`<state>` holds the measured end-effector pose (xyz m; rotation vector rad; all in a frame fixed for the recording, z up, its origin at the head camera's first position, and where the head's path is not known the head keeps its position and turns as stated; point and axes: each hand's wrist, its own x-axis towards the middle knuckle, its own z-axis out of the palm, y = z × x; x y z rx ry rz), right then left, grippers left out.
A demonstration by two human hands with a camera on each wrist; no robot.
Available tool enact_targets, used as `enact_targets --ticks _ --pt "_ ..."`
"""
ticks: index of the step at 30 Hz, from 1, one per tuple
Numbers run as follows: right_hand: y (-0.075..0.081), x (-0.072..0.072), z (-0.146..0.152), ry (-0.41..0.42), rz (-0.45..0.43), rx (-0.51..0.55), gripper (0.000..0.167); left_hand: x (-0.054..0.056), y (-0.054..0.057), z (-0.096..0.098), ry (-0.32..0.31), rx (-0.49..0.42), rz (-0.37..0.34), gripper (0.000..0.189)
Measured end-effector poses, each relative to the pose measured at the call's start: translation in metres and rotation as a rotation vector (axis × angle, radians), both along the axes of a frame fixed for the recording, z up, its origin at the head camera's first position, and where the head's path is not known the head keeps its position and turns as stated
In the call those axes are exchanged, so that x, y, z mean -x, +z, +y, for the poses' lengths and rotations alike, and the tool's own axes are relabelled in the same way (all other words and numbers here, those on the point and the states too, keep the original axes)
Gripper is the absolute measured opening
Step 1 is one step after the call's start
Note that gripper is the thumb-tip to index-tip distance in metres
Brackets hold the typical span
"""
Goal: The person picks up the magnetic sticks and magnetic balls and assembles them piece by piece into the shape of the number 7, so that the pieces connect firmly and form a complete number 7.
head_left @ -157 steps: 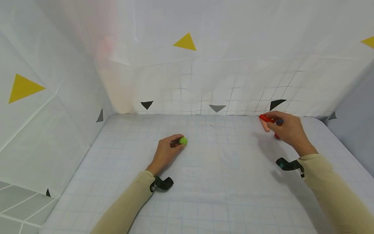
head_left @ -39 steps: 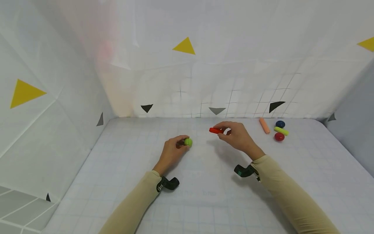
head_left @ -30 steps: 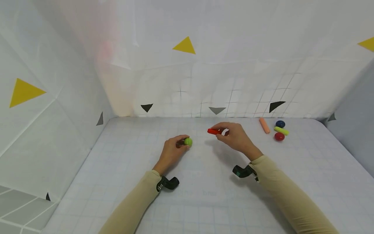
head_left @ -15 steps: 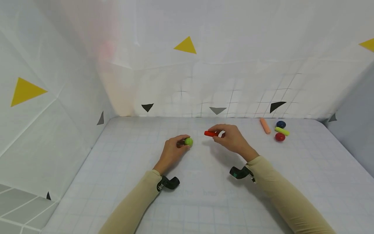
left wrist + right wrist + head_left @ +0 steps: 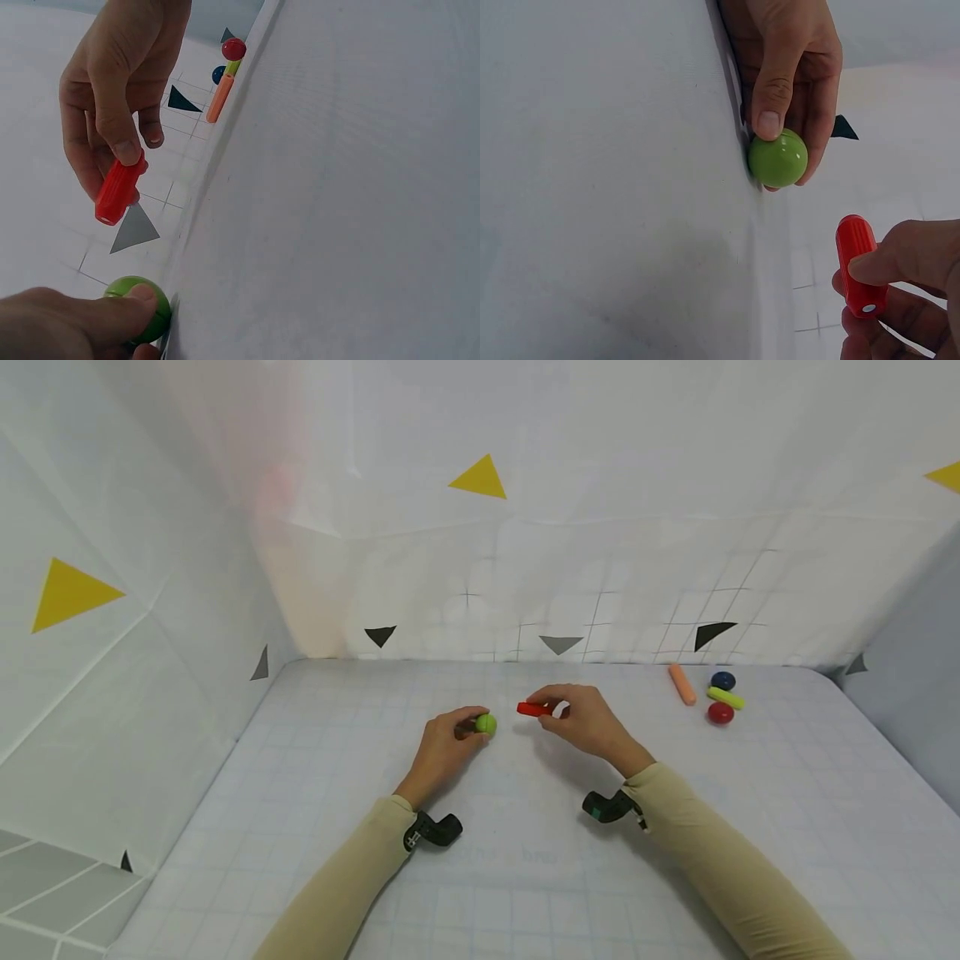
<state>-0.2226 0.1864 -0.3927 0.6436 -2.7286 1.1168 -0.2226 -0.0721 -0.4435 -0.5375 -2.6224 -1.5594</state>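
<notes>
My left hand point(image 5: 442, 747) pinches a glossy green ball point(image 5: 486, 725) between thumb and fingers, low at the white table surface. In the right wrist view a groove shows on the green ball point(image 5: 778, 159) near the thumb. To its right, my right hand point(image 5: 588, 722) holds a short red ribbed cylinder point(image 5: 533, 709) above the table, its free end pointing left toward the ball. A gap separates the two things. From the left wrist view, the red cylinder point(image 5: 120, 189) sits between thumb and fingertips; a pale spot marks its other end in the right wrist view.
At the back right of the table point(image 5: 525, 910) lie an orange stick point(image 5: 682, 684), a dark blue rounded piece point(image 5: 723, 681), a yellow-green stick point(image 5: 726, 697) and a dark red rounded piece point(image 5: 721, 713). White sheet walls rise behind and at both sides.
My right hand has carried the red cylinder from the back right toward the middle, lately drifting left and slightly nearer. The left hand, with the green ball, shifted a little right, then stayed almost still.
</notes>
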Motion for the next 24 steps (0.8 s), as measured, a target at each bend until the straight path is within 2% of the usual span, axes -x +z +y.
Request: enact_targets --ticks 24 --pt "-0.012 0.003 -0.019 0.056 -0.006 -0.016 0.029 0.0 -0.001 0.0 0.0 0.003 -0.005 0.039"
